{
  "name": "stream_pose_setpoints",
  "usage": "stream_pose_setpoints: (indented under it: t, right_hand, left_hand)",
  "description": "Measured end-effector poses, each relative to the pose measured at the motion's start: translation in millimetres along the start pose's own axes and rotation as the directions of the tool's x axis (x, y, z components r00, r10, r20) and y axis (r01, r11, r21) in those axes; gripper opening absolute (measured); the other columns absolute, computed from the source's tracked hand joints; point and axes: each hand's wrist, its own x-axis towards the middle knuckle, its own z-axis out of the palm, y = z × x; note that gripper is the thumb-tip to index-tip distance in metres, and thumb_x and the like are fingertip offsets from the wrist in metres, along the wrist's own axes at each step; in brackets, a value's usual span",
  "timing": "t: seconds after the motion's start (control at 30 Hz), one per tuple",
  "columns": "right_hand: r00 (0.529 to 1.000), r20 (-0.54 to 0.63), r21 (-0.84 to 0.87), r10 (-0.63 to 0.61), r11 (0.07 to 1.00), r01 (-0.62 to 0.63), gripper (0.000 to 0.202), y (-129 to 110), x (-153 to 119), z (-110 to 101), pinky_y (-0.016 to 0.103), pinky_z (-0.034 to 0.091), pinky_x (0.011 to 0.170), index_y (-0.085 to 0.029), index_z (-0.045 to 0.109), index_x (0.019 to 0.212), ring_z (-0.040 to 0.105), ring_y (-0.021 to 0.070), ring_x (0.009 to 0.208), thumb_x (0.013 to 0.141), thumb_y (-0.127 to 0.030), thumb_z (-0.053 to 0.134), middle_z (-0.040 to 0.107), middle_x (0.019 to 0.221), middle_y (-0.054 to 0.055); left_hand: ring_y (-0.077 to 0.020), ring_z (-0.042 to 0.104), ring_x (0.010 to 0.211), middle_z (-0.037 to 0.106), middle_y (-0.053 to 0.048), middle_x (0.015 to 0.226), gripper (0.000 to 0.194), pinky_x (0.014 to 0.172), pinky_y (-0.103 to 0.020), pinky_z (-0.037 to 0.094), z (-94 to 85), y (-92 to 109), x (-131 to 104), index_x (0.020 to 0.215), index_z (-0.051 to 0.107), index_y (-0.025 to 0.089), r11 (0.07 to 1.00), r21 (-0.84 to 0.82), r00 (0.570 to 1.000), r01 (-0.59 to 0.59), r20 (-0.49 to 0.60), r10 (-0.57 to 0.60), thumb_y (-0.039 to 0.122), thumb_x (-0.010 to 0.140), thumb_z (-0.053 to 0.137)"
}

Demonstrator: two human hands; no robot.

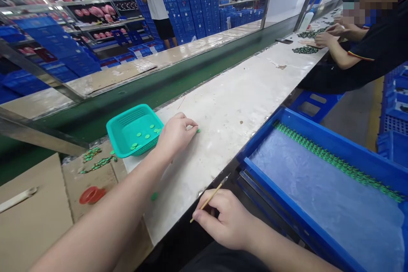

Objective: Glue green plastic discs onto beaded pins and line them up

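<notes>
My left hand (pixel 178 134) reaches over the white tabletop, its fingers pinched together at a small green disc (pixel 198 130); whether the disc is lifted off the surface I cannot tell. Beside that hand stands a teal plastic basket (pixel 116 136) with several flat green discs (pixel 147 136) inside. Another green disc (pixel 154 196) lies on the table under my left forearm. My right hand (pixel 223 216) is at the table's front edge, closed round a thin paintbrush (pixel 208 200) with a pale handle, bristles pointing up and away.
A blue tray (pixel 306 178) at right holds rows of small green pieces (pixel 334 160). Left lie green-and-orange pieces (pixel 100 163) and a red dish (pixel 92 195). A co-worker (pixel 366 46) sits at the far right. Beyond a green channel (pixel 191 80), another person (pixel 154 4) stands near stacked blue crates (pixel 186 8).
</notes>
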Motion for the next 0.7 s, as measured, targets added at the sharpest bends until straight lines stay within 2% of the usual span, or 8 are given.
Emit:
stream_pose_setpoints:
  t: [0.1, 0.23, 0.3, 0.53, 0.7]
  right_hand:
    - [1.000, 0.007, -0.028, 0.023, 0.999, -0.022, 0.017, -1, 0, -2, 0.029, 0.060, 0.074, -0.023, 0.086, 0.094, 0.075, 0.0187, 0.076, 0.107, -0.028, 0.079, 0.083, 0.088, 0.003]
    - [0.999, 0.007, -0.009, 0.034, 0.999, -0.034, 0.016, -2, 0, -2, 0.028, 0.060, 0.073, -0.023, 0.087, 0.094, 0.075, 0.0181, 0.076, 0.107, -0.028, 0.079, 0.083, 0.087, 0.003]
    - [1.000, 0.008, 0.014, 0.029, 0.999, -0.029, 0.016, -2, 1, 0, 0.027, 0.059, 0.073, -0.022, 0.086, 0.093, 0.073, 0.0174, 0.075, 0.106, -0.027, 0.079, 0.081, 0.086, 0.003]
    - [0.997, 0.064, 0.024, 0.046, 0.999, -0.048, 0.015, -4, 2, 4, 0.028, 0.060, 0.075, -0.022, 0.086, 0.095, 0.074, 0.0173, 0.077, 0.108, -0.026, 0.079, 0.081, 0.087, 0.002]
    - [0.998, 0.030, 0.026, 0.051, 0.998, -0.052, 0.014, -1, 0, 5, 0.028, 0.059, 0.073, -0.022, 0.086, 0.092, 0.074, 0.0176, 0.076, 0.105, -0.026, 0.080, 0.081, 0.086, 0.002]
  left_hand:
    - [-0.0250, 0.069, 0.100, 0.072, -0.007, 0.109, 0.020, 0.089, -0.040, 0.052, -13.9, -2, -8, 0.102, 0.090, 0.027, 1.000, -0.009, 0.998, 0.009, -0.059, -0.010, 0.040, 0.102, 0.075]
    - [-0.0268, 0.067, 0.094, 0.070, -0.007, 0.099, 0.028, 0.083, -0.040, 0.048, -37.6, -14, -28, 0.104, 0.092, 0.030, 0.999, -0.012, 0.988, 0.048, -0.146, -0.049, 0.047, 0.102, 0.069]
    - [-0.0266, 0.066, 0.089, 0.069, -0.007, 0.092, 0.029, 0.081, -0.040, 0.047, -41.3, -20, -38, 0.101, 0.091, 0.030, 0.998, -0.011, 0.986, 0.059, -0.152, -0.060, 0.047, 0.101, 0.068]
    - [-0.0273, 0.066, 0.086, 0.066, -0.007, 0.083, 0.031, 0.079, -0.040, 0.047, -19.7, -33, -49, 0.101, 0.092, 0.029, 0.998, -0.013, 0.989, 0.059, -0.136, -0.060, 0.047, 0.100, 0.067]
    - [-0.0276, 0.067, 0.089, 0.064, -0.006, 0.082, 0.030, 0.083, -0.039, 0.050, -14.5, -38, -49, 0.101, 0.092, 0.029, 0.998, -0.030, 0.988, 0.057, -0.143, -0.061, 0.049, 0.101, 0.069]
